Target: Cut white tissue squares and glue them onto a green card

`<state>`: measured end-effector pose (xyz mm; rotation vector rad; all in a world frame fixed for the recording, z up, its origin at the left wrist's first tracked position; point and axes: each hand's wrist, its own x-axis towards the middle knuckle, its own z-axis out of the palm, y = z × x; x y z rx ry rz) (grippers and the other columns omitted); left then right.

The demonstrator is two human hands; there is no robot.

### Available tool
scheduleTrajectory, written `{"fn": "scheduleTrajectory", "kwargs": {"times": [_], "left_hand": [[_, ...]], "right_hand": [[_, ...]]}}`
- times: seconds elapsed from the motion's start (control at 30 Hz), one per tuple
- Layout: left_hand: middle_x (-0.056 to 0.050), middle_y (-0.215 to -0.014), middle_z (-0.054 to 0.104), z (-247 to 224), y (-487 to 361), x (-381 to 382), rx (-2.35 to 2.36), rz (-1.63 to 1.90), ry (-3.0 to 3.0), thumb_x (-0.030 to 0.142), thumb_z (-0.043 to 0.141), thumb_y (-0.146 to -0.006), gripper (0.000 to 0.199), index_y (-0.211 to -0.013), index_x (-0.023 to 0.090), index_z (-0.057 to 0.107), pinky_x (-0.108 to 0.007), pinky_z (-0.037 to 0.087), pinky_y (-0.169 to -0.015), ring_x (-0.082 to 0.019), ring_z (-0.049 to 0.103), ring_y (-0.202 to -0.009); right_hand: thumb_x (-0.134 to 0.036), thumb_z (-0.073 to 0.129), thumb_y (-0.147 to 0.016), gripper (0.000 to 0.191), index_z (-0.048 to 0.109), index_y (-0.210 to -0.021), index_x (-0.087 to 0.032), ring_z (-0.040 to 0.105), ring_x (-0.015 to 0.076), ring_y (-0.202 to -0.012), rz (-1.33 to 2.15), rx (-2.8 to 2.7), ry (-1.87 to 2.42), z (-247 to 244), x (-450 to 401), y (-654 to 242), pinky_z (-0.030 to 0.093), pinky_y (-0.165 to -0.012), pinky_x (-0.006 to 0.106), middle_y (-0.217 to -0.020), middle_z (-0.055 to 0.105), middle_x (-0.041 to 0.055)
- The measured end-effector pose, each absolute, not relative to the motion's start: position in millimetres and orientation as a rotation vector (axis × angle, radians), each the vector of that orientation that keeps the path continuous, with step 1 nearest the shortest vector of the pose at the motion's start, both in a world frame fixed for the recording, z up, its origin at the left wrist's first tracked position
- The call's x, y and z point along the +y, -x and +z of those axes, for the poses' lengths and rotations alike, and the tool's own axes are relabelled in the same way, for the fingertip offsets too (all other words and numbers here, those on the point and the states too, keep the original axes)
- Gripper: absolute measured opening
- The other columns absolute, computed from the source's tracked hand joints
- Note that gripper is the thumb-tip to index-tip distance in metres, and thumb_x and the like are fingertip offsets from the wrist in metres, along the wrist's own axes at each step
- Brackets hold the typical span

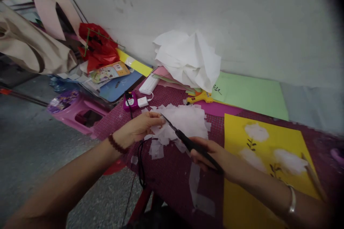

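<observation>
My right hand (pixel 206 152) grips a pair of black-handled scissors (pixel 197 147), the blades pointing up and left. At their tip my left hand (pixel 145 125) is closed in a pinch on a small piece of thin white paper (pixel 162 121), which hardly stands out from the paper behind. Below and behind the blades, a loose heap of small white paper pieces (pixel 190 120) covers part of the dark red woven tabletop. Beside my right forearm lies a yellow sheet (pixel 236 132) bearing white puffy flowers (pixel 256 132) with dark leaves.
A yellow glue gun (pixel 200 97) and crumpled white sheets (pixel 188 57) lie behind the heap. Left of them are a purple power adapter (pixel 130 102) and a white power strip (pixel 148 84). Green card (pixel 249 93) leans at the wall. A pink stool (pixel 77 111) stands left, and a black cord (pixel 140 164) hangs at the table edge.
</observation>
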<state>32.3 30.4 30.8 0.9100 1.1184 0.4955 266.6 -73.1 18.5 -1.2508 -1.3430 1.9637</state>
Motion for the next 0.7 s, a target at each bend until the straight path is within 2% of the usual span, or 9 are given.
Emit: {"fn": "scheduleTrajectory", "kwargs": {"times": [0.17,0.37,0.57,0.7], "left_hand": [[0.003,-0.057,0.059,34,-19,26,1.114,0.511,-0.961,0.021,0.082,-0.062,0.02,-0.069,0.015,0.064,-0.018,0.04,-0.045,-0.007,0.054,-0.047],[0.003,-0.059,0.061,36,-6,23,1.095,0.617,-0.999,0.025,0.083,-0.063,0.026,-0.069,0.014,0.061,-0.018,0.044,-0.05,-0.007,0.056,-0.05],[0.005,-0.062,0.061,36,-10,24,1.077,0.775,-0.888,0.022,0.086,-0.06,0.031,-0.075,0.016,0.06,-0.019,0.045,-0.052,-0.008,0.059,-0.054],[0.004,-0.06,0.059,33,-16,21,1.056,0.681,-0.925,0.022,0.085,-0.061,0.028,-0.071,0.015,0.059,-0.018,0.041,-0.048,-0.007,0.055,-0.05]], "right_hand": [[-0.072,0.062,-0.075,0.064,0.053,-0.106,-0.016,0.043,0.0085,-0.053,1.927,-1.371,1.275,22,-71,-269,0.031,-0.049,0.024,-0.069,0.048,-0.0036],[-0.082,0.047,-0.079,0.064,0.052,-0.089,-0.019,0.046,0.0147,-0.072,1.905,-1.599,1.136,27,-70,-276,0.036,-0.062,0.029,-0.079,0.051,0.0025],[-0.077,0.043,-0.085,0.061,0.051,-0.092,-0.018,0.045,0.0147,-0.07,1.953,-1.619,1.1,24,-77,-278,0.032,-0.062,0.029,-0.077,0.052,0.0018],[-0.077,0.046,-0.084,0.061,0.05,-0.098,-0.017,0.048,0.0137,-0.071,1.995,-1.599,1.081,22,-77,-276,0.034,-0.062,0.028,-0.082,0.053,0.0021]]}}
